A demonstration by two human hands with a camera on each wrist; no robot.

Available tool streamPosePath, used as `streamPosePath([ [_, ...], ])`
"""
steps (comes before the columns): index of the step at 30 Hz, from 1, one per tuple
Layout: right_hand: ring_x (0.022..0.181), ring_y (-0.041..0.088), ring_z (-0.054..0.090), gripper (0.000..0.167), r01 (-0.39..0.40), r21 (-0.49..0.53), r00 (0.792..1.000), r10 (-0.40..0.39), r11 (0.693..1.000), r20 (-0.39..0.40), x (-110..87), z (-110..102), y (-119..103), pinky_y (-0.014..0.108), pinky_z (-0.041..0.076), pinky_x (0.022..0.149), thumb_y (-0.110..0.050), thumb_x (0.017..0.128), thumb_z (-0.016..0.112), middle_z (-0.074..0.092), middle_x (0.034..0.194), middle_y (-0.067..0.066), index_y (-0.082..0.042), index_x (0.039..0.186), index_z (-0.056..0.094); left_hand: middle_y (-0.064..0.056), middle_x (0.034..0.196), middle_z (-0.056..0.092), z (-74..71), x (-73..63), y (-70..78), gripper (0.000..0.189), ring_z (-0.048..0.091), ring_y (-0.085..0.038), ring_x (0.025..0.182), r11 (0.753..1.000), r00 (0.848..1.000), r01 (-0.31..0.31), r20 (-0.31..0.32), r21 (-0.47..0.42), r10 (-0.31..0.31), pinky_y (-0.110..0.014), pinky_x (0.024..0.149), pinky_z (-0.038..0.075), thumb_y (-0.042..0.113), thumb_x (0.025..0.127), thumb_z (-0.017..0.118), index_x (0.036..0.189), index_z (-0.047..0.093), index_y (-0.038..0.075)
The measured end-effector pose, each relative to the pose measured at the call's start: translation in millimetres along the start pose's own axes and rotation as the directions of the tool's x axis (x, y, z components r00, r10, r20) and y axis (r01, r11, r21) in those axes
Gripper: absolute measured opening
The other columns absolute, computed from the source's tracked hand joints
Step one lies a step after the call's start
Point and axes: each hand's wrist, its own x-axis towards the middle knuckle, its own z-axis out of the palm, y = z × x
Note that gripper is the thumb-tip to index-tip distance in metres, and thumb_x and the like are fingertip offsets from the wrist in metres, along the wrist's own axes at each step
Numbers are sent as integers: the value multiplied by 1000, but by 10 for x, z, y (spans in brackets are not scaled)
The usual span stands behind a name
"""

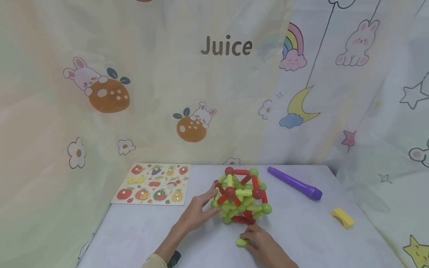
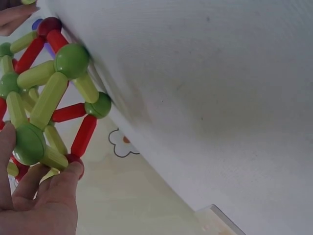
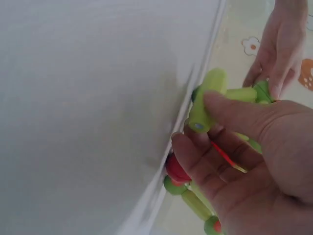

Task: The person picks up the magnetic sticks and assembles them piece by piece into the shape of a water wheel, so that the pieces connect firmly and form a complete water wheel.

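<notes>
A cage-like magnetic ball-and-stick model (image 1: 244,192) stands on the table, built of red and green balls and red and yellow-green sticks. My left hand (image 1: 197,213) grips its left side. In the left wrist view the thumb lies by a green ball (image 2: 30,144) and the fingertips reach a red ball (image 2: 75,166). In front of the model, my right hand (image 1: 264,243) pinches a loose yellow-green magnetic stick (image 3: 208,101) between thumb and fingers. One end of this stick shows a small metallic dot. In the right wrist view the right fingers hide part of the model.
At the back left of the white table (image 1: 134,238) lies a fruit puzzle board (image 1: 152,184). A purple toy microphone (image 1: 295,182) is at the back right, and a yellow arch-shaped block (image 1: 343,217) lies near the right edge. Printed curtains (image 1: 151,74) hang behind and beside the table.
</notes>
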Motion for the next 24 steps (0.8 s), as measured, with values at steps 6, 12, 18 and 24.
streamPosePath([
  [6, 101, 8, 64, 26, 234, 206, 967, -207, 950, -147, -290, -361, 51, 27, 61, 88, -13, 102, 75, 68, 115, -5, -12, 128, 76, -4, 175, 31, 6, 5, -7, 72, 40, -29, 157, 1000, 1000, 6, 0, -5, -6, -46, 116, 46, 32, 102, 77, 162, 46, 8],
  [12, 96, 7, 72, 40, 339, 47, 792, -259, 939, -552, -388, -790, 111, 28, 64, 83, 8, 86, 84, 75, 107, -8, -17, 115, 75, -4, 175, 30, -10, 12, -6, 71, 40, -29, 156, 1000, 1000, -9, -3, 0, 9, -48, 113, 49, 28, 101, 79, 161, 48, 7],
  [18, 94, 10, 75, 40, 269, -55, 744, -244, 962, -623, -235, -870, 118, 31, 65, 83, 9, 80, 89, 77, 103, -7, -14, 111, 78, -7, 174, 32, 7, 17, -9, 70, 42, -31, 155, 1000, 1000, -25, -6, -15, 25, -48, 112, 49, 22, 100, 80, 160, 48, 4],
  [24, 90, 11, 76, 39, 299, -78, 736, -282, 951, -616, -80, -861, 164, 26, 64, 80, 9, 79, 89, 78, 101, -7, -14, 108, 78, -5, 175, 30, -6, 22, -11, 71, 41, -31, 156, 1000, 1000, -9, 11, -25, 10, -51, 113, 48, 26, 101, 79, 161, 48, 4],
])
